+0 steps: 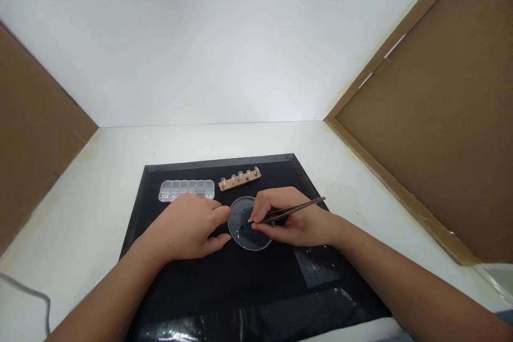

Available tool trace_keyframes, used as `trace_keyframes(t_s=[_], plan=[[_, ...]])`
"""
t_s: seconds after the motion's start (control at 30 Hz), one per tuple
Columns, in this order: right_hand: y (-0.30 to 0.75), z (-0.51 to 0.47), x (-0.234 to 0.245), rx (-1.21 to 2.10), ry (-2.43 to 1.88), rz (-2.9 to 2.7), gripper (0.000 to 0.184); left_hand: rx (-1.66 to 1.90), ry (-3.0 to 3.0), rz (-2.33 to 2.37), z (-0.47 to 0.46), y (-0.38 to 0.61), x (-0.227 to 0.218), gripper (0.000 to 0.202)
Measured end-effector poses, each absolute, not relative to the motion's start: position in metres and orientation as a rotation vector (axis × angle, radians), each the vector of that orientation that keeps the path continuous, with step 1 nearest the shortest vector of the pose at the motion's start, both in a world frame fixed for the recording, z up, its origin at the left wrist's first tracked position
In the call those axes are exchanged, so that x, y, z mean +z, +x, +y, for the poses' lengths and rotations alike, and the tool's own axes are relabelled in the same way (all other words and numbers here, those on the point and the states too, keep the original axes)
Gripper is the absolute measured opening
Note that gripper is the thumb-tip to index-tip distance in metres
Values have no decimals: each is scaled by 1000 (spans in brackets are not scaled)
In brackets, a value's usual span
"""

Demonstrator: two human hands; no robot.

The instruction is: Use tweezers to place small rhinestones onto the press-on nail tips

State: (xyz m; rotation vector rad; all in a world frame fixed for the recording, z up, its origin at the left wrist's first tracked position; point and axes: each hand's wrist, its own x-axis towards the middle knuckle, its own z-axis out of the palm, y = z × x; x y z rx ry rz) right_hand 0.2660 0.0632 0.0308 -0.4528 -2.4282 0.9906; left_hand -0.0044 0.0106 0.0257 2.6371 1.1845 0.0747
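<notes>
My right hand [290, 219] pinches a pair of metal tweezers [298, 208], whose tip points down into a small round clear dish [245, 224] on a black mat [224, 288]. My left hand [192, 227] rests on the mat at the dish's left rim, fingers curled together against it. Behind my left hand lies a clear compartment box [186, 189] of tiny pieces. A small wooden strip [239, 179] with several clear tips on it lies beyond the dish.
The mat lies on a white table [96, 192] with a white back wall. Brown cardboard panels [433, 133] close the right and left sides. A clear plastic piece [318, 270] lies on the mat near my right wrist. A grey cable [28, 294] runs at lower left.
</notes>
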Motion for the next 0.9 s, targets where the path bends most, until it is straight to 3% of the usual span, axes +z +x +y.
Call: trace_keyframes(t_s=[0.9], plan=[[263, 64, 25, 1103, -414, -2380, 7, 12, 2599, 1204, 12, -2, 29, 24]])
